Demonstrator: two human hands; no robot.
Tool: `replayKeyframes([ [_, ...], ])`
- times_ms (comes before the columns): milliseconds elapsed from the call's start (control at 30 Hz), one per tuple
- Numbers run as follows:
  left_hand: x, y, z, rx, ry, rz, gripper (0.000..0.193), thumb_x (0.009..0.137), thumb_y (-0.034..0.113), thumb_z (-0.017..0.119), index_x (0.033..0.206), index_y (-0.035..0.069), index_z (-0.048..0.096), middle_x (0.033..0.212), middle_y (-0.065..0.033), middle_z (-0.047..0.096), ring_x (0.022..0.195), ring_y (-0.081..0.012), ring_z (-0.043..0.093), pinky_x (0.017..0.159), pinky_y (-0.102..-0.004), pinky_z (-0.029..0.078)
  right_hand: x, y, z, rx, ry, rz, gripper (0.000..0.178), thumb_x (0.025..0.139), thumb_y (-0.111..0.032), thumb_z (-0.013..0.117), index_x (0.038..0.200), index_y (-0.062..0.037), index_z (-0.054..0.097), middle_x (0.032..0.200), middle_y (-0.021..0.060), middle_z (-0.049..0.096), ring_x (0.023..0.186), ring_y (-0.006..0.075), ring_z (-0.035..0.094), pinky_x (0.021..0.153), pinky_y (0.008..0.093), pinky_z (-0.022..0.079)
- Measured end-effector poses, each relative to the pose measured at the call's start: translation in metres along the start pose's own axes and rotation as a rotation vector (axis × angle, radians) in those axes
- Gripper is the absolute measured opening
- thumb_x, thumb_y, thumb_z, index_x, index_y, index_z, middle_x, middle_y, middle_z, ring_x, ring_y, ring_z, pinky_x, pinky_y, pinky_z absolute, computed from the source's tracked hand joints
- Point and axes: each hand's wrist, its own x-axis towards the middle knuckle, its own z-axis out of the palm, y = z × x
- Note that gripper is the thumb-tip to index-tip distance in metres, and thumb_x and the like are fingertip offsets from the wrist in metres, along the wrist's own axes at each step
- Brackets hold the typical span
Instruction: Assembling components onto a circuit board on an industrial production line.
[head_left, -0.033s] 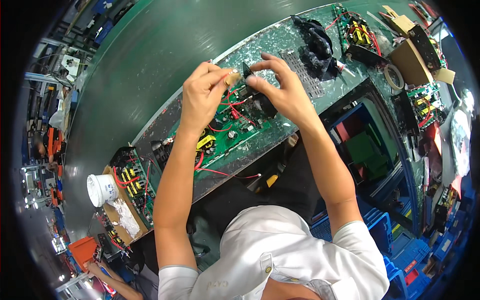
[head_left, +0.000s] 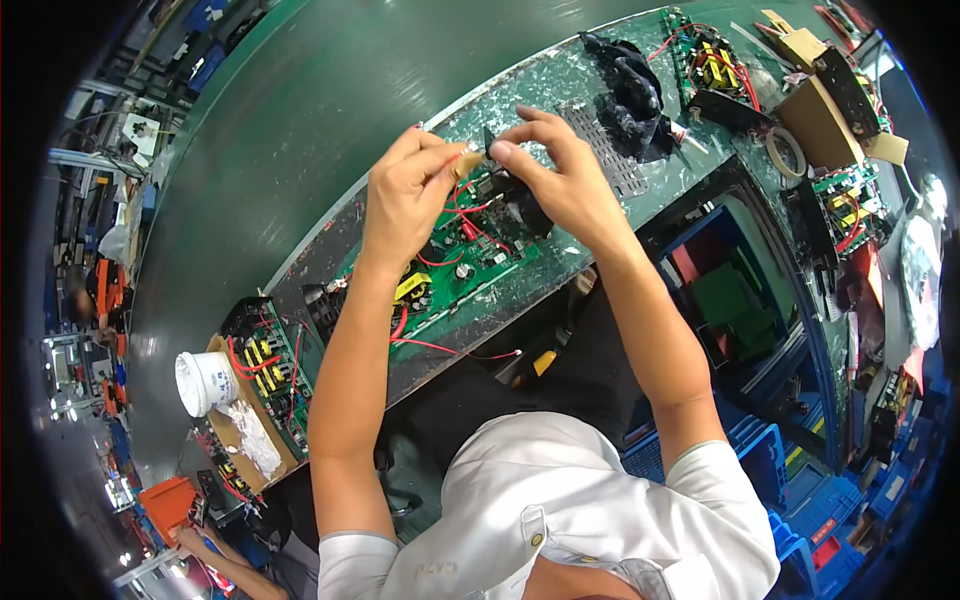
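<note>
My left hand [head_left: 405, 195] pinches a small tan part [head_left: 470, 160] | my right hand [head_left: 560, 175] clamps a black component [head_left: 492, 148] against it | both raised above the green circuit board [head_left: 450, 270] mid-worktop [head_left: 560, 75], keeping wires [head_left: 470, 215] slack.

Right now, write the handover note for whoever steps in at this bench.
Left hand: fingertips pinch a small tan part above the green board.
Right hand: fingertips meet the left's at that part, next to a black component on the board.
Board lies flat on the bench, red wires trailing off its near edge.
Done: cannot tell.
Left: the part is in hand, not yet set down.
</note>
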Motion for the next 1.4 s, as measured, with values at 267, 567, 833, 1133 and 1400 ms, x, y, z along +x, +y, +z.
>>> replayKeyframes([
  [267,-0.002,0.007,0.001,0.061,-0.035,0.045,0.018,0.081,0.001,0.071,0.099,0.001,0.072,0.085,-0.0092,0.063,0.068,-0.0212,0.061,0.065,-0.0318,0.051,0.012,0.006,0.004,0.261,-0.162,0.183,0.023,0.086,-0.024,0.070,0.090,-0.0009,0.068,0.138,0.0214,0.054,0.124,0.0242,0.053,0.103,0.0333,0.038],
  [567,0.003,0.002,0.000,0.202,0.004,0.158,0.016,0.077,-0.001,0.071,0.093,0.002,0.072,0.083,-0.0085,0.067,0.077,-0.0275,0.064,0.081,-0.0369,0.051,0.011,0.008,0.017,0.285,-0.098,0.164,0.025,0.085,-0.024,0.071,0.096,-0.0006,0.068,0.131,0.0194,0.059,0.120,0.0226,0.054,0.101,0.0318,0.039],
  [833,-0.005,-0.021,0.008,0.053,-0.012,-0.253,0.018,0.079,0.005,0.074,0.097,0.003,0.076,0.086,-0.0118,0.070,0.077,-0.0209,0.066,0.068,-0.0313,0.051,-0.011,0.023,0.017,0.011,-0.211,0.093,0.050,0.096,-0.009,0.057,0.143,0.0018,0.043,0.130,0.0185,0.060,0.119,0.0220,0.057,0.099,0.0328,0.044],
  [1133,-0.008,-0.021,0.010,0.209,0.015,-0.108,0.018,0.082,0.005,0.075,0.100,0.001,0.075,0.085,-0.0083,0.068,0.071,-0.0134,0.062,0.063,-0.0267,0.047,-0.022,0.009,0.026,0.041,-0.129,0.098,0.046,0.097,-0.006,0.054,0.142,-0.0021,0.047,0.130,0.0193,0.061,0.115,0.0188,0.059,0.098,0.0312,0.045],
  [1400,-0.007,-0.021,0.010,0.155,0.006,-0.113,0.018,0.082,0.003,0.074,0.100,0.000,0.074,0.086,-0.0090,0.069,0.072,-0.0138,0.063,0.064,-0.0263,0.048,-0.023,0.006,0.028,0.080,-0.125,0.073,0.045,0.097,-0.005,0.054,0.142,-0.0044,0.047,0.132,0.0202,0.060,0.119,0.0234,0.060,0.099,0.0319,0.044],
])
